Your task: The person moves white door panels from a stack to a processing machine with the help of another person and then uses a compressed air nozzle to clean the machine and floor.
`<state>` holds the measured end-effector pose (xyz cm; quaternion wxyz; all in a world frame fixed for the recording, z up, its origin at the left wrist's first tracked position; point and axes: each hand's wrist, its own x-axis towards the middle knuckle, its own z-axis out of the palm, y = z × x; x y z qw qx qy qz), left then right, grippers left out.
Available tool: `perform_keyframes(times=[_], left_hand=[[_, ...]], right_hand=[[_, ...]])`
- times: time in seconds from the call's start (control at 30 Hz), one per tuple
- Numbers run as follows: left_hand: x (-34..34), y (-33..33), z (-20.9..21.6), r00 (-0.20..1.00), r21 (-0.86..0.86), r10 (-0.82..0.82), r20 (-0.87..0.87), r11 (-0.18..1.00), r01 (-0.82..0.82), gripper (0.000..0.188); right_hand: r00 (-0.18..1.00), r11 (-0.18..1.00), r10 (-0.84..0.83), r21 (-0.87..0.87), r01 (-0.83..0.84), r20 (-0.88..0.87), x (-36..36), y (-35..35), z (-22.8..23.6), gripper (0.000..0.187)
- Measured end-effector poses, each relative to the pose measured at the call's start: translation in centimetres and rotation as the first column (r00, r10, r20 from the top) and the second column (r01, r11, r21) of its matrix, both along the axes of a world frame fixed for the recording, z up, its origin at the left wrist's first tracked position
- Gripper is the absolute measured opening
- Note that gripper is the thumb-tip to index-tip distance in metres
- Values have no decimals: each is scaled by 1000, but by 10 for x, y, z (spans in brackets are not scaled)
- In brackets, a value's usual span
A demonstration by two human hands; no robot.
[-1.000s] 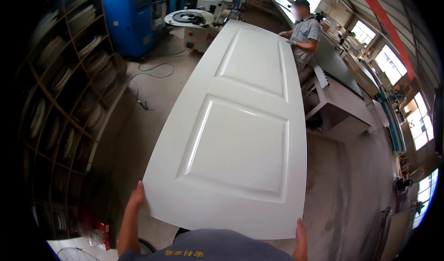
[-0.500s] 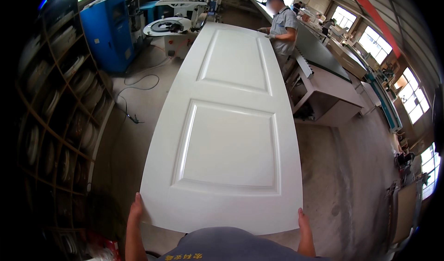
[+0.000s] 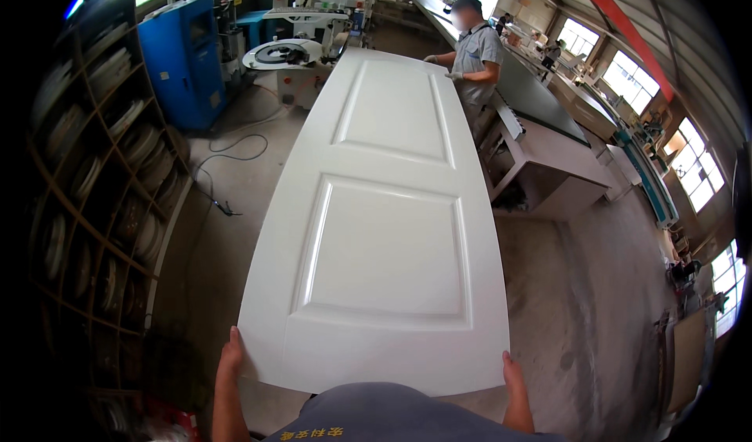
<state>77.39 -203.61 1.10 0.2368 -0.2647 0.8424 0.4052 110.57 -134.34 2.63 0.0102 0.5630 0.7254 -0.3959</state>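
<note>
A large white door panel (image 3: 384, 246) with two raised-frame rectangles stretches away from my body, face up. My left hand (image 3: 233, 353) grips its near left edge, thumb along the side and fingers hidden beneath. At the near right edge, my right hand (image 3: 511, 370) holds it the same way, its fingers also under the panel. The door's near end lies close against my dark grey shirt. At the far right corner a co-worker (image 3: 476, 54) in a grey shirt and dark cap has gloved hands on or beside the door's edge.
Left stands a shelf rack (image 3: 102, 168) filled with coiled rolls. Beyond it are a blue cabinet (image 3: 182, 62) and a machine with a round turntable (image 3: 283, 53) and a screen. A hose (image 3: 235, 156) lies on the floor. Right is a long workbench (image 3: 548, 164).
The door's far end sits slightly lower and further left in view, and the co-worker has shifted a little left with it. Both my hands keep their hold.
</note>
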Motion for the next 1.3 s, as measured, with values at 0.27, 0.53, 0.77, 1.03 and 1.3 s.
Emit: perform_keyframes(times=[0.27,0.53,0.77,1.03,1.3], left_hand=[[5,17,27,1000,-26,3,-4,1000,-3,103],[-3,19,22,1000,19,10,17,1000,-10,101],[-10,25,22,1000,1,14,13,1000,-14,100],[-22,33,28,1000,-27,-9,23,1000,9,100],[-43,47,-3,999,58,35,8,998,-35,98]], right_hand=[[1000,1000,-2,-28,2,10,-3,6,0,81],[998,999,-34,-24,35,46,-19,0,11,88],[999,1000,7,-13,-6,38,-25,6,12,89],[1000,1000,3,12,-3,14,-27,18,0,87],[998,998,46,39,-48,36,-70,57,6,79]])
